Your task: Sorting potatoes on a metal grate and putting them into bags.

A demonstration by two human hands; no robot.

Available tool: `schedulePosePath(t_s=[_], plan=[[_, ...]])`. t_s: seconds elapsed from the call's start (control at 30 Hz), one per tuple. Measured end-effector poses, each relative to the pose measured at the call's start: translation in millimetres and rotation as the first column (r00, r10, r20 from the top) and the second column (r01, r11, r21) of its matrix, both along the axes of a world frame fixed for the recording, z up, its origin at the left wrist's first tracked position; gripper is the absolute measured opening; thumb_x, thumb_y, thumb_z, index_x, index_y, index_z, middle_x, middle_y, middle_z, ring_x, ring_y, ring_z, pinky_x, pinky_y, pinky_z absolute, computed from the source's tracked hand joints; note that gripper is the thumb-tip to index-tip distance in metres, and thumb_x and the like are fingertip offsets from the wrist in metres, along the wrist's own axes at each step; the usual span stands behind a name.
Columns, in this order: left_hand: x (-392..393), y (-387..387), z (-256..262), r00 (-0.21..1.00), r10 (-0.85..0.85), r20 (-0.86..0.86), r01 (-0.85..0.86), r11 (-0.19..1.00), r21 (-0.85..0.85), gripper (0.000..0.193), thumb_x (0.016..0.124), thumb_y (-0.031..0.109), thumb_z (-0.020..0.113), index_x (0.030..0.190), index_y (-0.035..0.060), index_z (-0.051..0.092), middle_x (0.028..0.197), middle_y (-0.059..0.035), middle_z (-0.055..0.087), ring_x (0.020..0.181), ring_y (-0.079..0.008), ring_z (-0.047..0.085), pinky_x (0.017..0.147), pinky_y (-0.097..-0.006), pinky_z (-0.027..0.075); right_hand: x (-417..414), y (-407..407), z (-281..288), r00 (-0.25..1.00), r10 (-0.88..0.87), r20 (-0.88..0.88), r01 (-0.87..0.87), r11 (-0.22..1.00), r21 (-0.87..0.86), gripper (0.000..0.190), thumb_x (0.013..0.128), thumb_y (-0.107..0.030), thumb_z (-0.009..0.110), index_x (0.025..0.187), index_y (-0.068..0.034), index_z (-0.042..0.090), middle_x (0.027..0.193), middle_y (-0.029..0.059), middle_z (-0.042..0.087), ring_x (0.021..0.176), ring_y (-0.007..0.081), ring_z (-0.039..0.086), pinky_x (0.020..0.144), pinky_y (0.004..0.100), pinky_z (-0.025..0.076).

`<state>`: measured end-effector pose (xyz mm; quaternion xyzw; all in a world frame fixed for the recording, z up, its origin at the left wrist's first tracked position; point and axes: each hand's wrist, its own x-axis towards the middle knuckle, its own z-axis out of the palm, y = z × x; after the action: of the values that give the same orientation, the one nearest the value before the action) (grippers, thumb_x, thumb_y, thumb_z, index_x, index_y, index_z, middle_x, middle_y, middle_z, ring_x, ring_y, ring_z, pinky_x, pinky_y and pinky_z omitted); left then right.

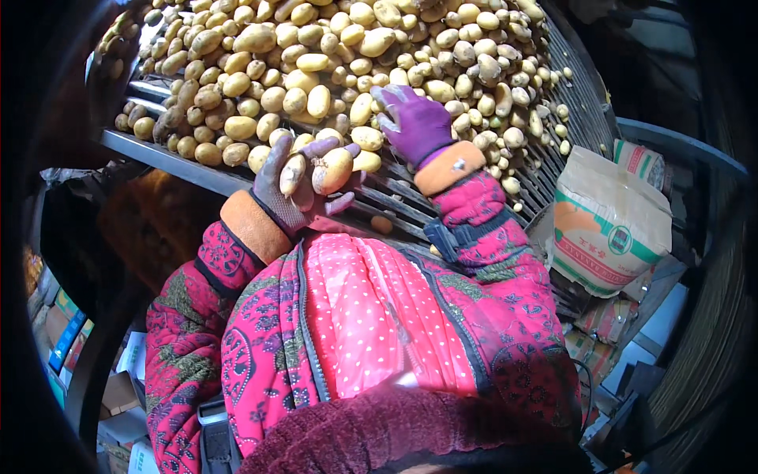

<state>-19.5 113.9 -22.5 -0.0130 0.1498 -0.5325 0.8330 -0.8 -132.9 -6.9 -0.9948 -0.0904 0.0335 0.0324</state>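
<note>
My left hand (296, 183), in a grey and purple glove, is turned palm up at the near edge of the potato heap. It holds a round yellow potato (333, 170) and a smaller, paler potato (292, 175) side by side, its fingers curled around them. My right hand (414, 121), in a purple glove with grey fingertips, reaches palm down onto the heap. Its fingers are apart beside an oval potato (361, 109); the palm side is hidden. The heap of potatoes (320, 101), in mixed sizes, spreads over a slatted rack (402, 204).
A metal rail (172, 163) edges the rack at left. Small potatoes (562, 130) lie scattered on the right-hand slats. A printed cardboard carton (613, 222) stands at the right, touching distance from the rack. Flattened boxes (127, 409) lie below at left.
</note>
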Motion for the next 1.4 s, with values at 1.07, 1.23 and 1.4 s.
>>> schedulePosePath(t_s=[1.07,1.23,1.4], plan=[[-24,1,17,0.417,-0.065,-0.906,-0.355,0.906,-0.229,0.048,0.097,0.040,0.033,0.139,0.0165,0.038,0.144,0.0030,0.040,0.133,-0.0119,0.035,0.110,-0.0458,0.022,-89,-35,21,0.702,0.106,-0.704,0.613,-0.593,0.522,0.054,0.094,-0.048,0.045,0.132,-0.008,0.046,0.095,0.0108,0.064,0.069,0.0172,0.061,0.066,0.0349,0.054],[-44,-5,-11,0.951,0.275,0.139,-0.292,0.948,0.123,0.058,0.096,0.047,0.037,0.143,0.0132,0.030,0.147,-0.0073,0.035,0.132,-0.0236,0.037,0.109,-0.0469,0.026,-87,-38,16,0.585,0.033,-0.811,0.626,-0.654,0.425,0.036,0.091,-0.036,0.058,0.121,-0.014,0.056,0.101,0.0076,0.065,0.074,0.0145,0.061,0.067,0.0327,0.054],[-41,-23,-6,0.970,0.191,0.153,-0.199,0.979,0.039,0.074,0.088,0.058,0.045,0.143,0.0106,0.029,0.145,-0.0119,0.036,0.130,-0.0345,0.037,0.105,-0.0481,0.031,-86,-42,4,0.581,0.082,-0.809,0.632,-0.671,0.386,0.027,0.090,-0.029,0.060,0.113,-0.014,0.058,0.110,0.0116,0.064,0.080,0.0184,0.064,0.069,0.0367,0.055]])
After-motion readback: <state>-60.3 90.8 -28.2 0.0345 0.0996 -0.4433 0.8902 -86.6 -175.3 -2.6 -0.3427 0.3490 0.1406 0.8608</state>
